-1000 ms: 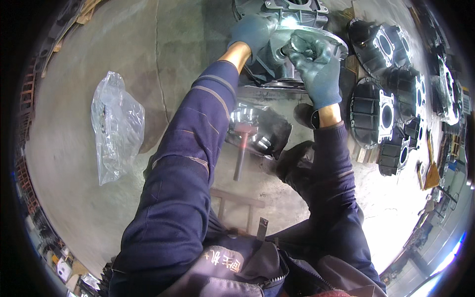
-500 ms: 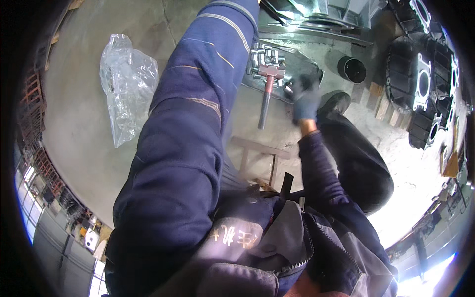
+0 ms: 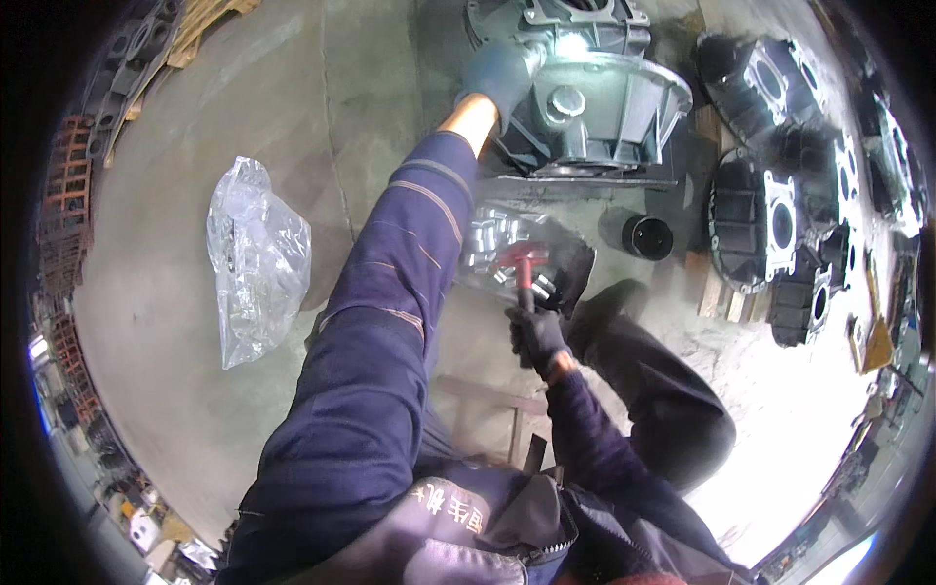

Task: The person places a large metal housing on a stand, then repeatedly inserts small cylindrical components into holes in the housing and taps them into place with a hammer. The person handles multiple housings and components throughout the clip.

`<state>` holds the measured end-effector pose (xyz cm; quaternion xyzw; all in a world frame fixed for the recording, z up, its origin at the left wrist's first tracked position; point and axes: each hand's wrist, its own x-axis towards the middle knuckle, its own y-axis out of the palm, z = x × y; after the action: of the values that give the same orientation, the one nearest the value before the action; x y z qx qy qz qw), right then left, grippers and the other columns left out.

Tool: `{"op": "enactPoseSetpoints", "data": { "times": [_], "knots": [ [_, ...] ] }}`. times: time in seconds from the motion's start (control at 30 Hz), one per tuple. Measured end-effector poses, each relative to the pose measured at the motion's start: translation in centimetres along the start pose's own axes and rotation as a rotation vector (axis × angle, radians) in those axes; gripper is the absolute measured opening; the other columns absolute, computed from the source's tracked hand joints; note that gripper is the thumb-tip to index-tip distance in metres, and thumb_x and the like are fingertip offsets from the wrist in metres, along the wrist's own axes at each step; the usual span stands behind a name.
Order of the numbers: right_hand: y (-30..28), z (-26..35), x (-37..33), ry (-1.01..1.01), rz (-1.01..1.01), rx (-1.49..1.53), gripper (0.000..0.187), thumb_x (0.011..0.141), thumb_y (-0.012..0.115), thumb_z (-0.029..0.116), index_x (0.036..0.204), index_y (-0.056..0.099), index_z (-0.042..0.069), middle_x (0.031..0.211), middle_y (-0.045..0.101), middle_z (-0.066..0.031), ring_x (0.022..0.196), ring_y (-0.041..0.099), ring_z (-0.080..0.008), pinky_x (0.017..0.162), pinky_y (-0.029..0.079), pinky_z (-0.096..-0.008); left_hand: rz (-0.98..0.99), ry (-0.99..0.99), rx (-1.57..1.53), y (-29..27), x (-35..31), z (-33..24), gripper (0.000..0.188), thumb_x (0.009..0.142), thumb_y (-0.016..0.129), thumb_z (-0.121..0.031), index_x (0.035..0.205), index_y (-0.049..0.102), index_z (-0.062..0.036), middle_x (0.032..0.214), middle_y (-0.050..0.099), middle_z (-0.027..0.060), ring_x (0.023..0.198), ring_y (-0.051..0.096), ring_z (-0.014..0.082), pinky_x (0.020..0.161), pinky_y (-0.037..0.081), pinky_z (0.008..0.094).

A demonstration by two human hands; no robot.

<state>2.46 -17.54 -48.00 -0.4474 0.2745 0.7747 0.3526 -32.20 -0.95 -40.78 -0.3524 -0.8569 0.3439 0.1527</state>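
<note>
My right hand (image 3: 538,336), in a dark glove, is wrapped round the handle of a hammer (image 3: 526,255) with a reddish head. The hammer head is over several shiny metal cylinder-shaped pieces (image 3: 485,234) lying in a dark tray or sheet. Stretched far forward, my left hand (image 3: 499,80) wears a blue-grey glove and is at the left side of a large grey cast metal housing (image 3: 624,107). Motion blurs its fingers, so I cannot make out whether they grip anything. A round plug-like boss (image 3: 565,103) stands on the housing's near face.
On the floor at left lies a crumpled clear plastic bag (image 3: 258,263). A dark round can (image 3: 647,237) stands right of the metal pieces. Several black castings (image 3: 751,219) rest on wooden blocks at right. A metal frame (image 3: 487,392) is near my knees.
My right hand has moved from beside the metal pieces onto the hammer handle. The view has shifted forward, bringing my left hand and the housing into sight.
</note>
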Motion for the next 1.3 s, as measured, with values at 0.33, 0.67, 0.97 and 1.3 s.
{"op": "enactPoseSetpoints", "data": {
  "times": [0.33,0.67,0.97,1.3],
  "knots": [
    [-5.0,23.6,-19.8,-1.154,-0.442,-0.235,0.028,0.094,0.065,0.005,0.122,0.064,0.000,0.083,0.066,-0.0027,0.062,0.059,-0.0073,0.050,0.042,-0.0229,0.080,-0.072,-0.040,-0.3,0.2,-0.6,0.056,0.098,0.050,-0.054,0.116,0.074,-0.0067,0.119,0.069,0.0260,0.113,0.066,0.0438,0.096,0.052,0.0503],
    [-4.7,23.9,-12.4,-1.062,-0.498,-1.112,0.032,0.093,0.070,0.025,0.120,0.066,0.008,0.083,0.068,-0.0221,0.080,0.070,-0.0431,0.067,0.057,-0.0416,0.081,0.037,-0.091,0.7,1.0,0.7,0.050,0.098,0.046,-0.049,0.118,0.074,-0.0130,0.124,0.069,0.0220,0.114,0.067,0.0420,0.097,0.052,0.0493],
    [-2.7,28.4,-17.0,-1.573,-0.504,-0.269,0.018,0.096,0.069,0.015,0.110,0.068,0.003,0.083,0.068,-0.0052,0.065,0.057,-0.0123,0.061,0.048,-0.0295,0.106,-0.056,0.028,-0.7,-0.4,-1.2,0.051,0.097,0.047,-0.049,0.117,0.074,-0.0104,0.122,0.070,0.0212,0.116,0.065,0.0420,0.099,0.051,0.0496],
    [-8.1,30.2,-17.5,-1.388,-0.388,-0.960,0.017,0.099,0.066,0.018,0.109,0.069,0.005,0.095,0.074,-0.0108,0.079,0.070,-0.0139,0.069,0.055,-0.0276,0.021,-0.032,-0.069,-0.9,-1.1,-1.5,0.048,0.097,0.050,-0.049,0.122,0.073,-0.0151,0.126,0.069,0.0195,0.116,0.065,0.0406,0.100,0.050,0.0485]
  ]
}}
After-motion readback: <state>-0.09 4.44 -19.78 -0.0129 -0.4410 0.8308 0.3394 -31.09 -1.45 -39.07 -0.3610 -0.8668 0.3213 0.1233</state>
